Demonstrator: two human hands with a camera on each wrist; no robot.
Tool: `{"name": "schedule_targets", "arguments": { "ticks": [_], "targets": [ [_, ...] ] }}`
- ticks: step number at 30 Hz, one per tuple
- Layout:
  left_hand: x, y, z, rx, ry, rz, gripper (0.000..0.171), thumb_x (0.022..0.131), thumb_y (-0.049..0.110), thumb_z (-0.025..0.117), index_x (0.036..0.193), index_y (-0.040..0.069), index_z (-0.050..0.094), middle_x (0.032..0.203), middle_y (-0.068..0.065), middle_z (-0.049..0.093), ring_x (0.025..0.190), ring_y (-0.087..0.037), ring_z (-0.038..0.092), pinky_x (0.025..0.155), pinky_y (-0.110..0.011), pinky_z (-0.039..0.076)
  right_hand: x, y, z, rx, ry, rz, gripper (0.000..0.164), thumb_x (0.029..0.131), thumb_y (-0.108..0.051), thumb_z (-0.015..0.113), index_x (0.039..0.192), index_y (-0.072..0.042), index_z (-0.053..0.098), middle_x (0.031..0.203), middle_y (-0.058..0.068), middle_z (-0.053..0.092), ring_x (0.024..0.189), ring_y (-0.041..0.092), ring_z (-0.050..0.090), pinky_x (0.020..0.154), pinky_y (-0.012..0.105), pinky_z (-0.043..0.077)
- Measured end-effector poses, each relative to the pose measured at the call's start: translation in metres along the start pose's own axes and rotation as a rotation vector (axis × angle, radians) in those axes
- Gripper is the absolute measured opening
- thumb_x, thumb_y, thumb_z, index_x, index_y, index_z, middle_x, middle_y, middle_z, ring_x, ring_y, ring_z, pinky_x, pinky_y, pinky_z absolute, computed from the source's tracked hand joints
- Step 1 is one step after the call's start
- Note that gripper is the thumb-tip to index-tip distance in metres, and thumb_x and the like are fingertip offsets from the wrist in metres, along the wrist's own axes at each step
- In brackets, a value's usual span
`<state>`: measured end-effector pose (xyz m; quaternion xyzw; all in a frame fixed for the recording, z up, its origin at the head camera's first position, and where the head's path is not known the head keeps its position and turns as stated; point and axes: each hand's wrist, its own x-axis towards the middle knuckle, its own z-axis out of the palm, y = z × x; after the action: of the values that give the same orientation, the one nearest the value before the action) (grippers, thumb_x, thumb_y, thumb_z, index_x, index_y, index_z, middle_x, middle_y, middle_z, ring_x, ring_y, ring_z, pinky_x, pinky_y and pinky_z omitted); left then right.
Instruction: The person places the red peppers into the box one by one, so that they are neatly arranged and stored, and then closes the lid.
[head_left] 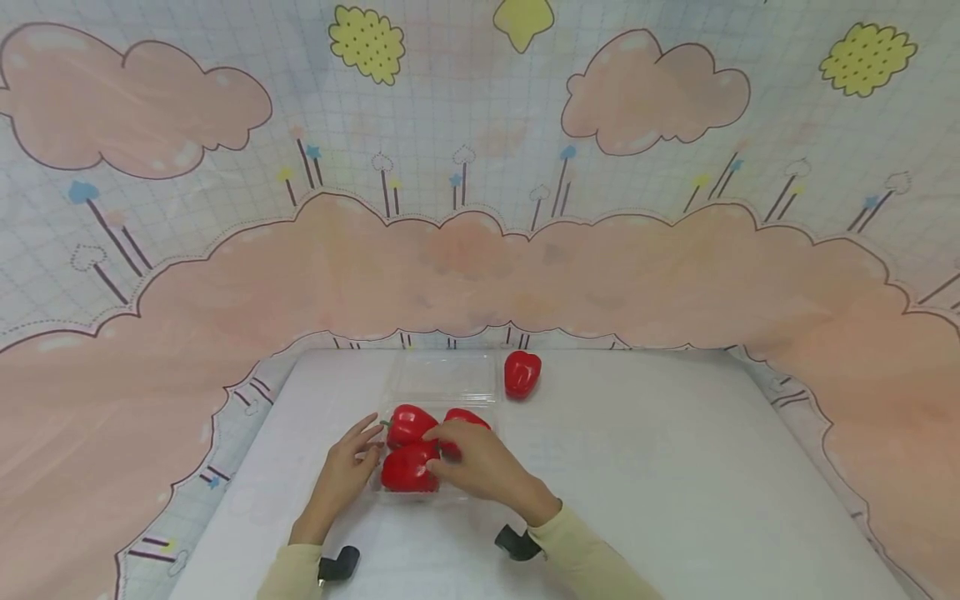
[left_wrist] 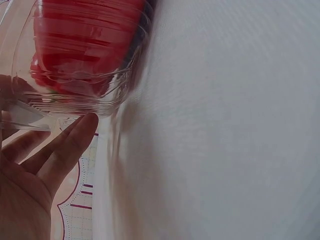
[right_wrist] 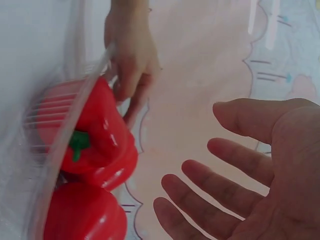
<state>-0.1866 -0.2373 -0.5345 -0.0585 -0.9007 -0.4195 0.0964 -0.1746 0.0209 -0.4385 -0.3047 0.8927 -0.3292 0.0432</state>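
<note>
A clear plastic clamshell box (left_wrist: 75,102) stands on the white table with its lid (head_left: 444,375) folded back, away from me. Three red bell peppers lie inside: a front one (head_left: 408,473), one behind it (head_left: 408,421) with a green stem, and one at the right (head_left: 467,414), partly covered by my hand. My left hand (head_left: 347,468) rests at the box's left side, its relaxed fingers at the rim. Over the peppers is my right hand (head_left: 483,460), fingers spread apart and nothing between them in the right wrist view.
Another red bell pepper (head_left: 522,374) lies on the table (head_left: 660,467) at the back, just right of the lid. Black wrist devices (head_left: 341,564) show at both sleeves. A patterned cloth (head_left: 480,275) with clouds hangs behind the table and down its sides.
</note>
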Motion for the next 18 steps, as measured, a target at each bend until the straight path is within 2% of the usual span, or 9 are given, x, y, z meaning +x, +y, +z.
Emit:
{"name": "schedule_targets", "arguments": {
  "ticks": [5,15,18],
  "targets": [
    [0.000,0.000,0.000,0.001,0.000,0.004,0.041,0.093,0.004,0.060,0.135,0.004,0.058,0.149,-0.015,0.048,0.108,-0.034,0.069,0.082,-0.036,0.061,-0.004,-0.001,-0.011,-0.016,0.036,-0.041,0.041,0.088,-0.028,0.072,0.127,-0.020,0.064,0.122,0.000,0.068,0.113,0.017,0.062,0.091,0.028,0.058],
    [0.000,-0.002,0.000,0.007,0.003,0.012,0.041,0.094,0.004,0.059,0.134,0.004,0.059,0.149,-0.014,0.048,0.108,-0.033,0.069,0.082,-0.036,0.061,-0.009,0.007,-0.029,0.084,0.130,-0.082,0.035,0.088,-0.021,0.072,0.122,-0.022,0.064,0.124,-0.003,0.066,0.119,0.017,0.060,0.096,0.040,0.058],
    [0.001,-0.002,0.000,0.008,0.006,0.015,0.040,0.094,0.004,0.059,0.134,0.004,0.059,0.149,-0.014,0.049,0.107,-0.033,0.070,0.081,-0.035,0.062,-0.010,0.011,-0.035,0.087,0.141,-0.096,0.034,0.088,-0.022,0.072,0.121,-0.022,0.064,0.123,-0.004,0.066,0.119,0.016,0.060,0.096,0.039,0.058]
  ]
}}
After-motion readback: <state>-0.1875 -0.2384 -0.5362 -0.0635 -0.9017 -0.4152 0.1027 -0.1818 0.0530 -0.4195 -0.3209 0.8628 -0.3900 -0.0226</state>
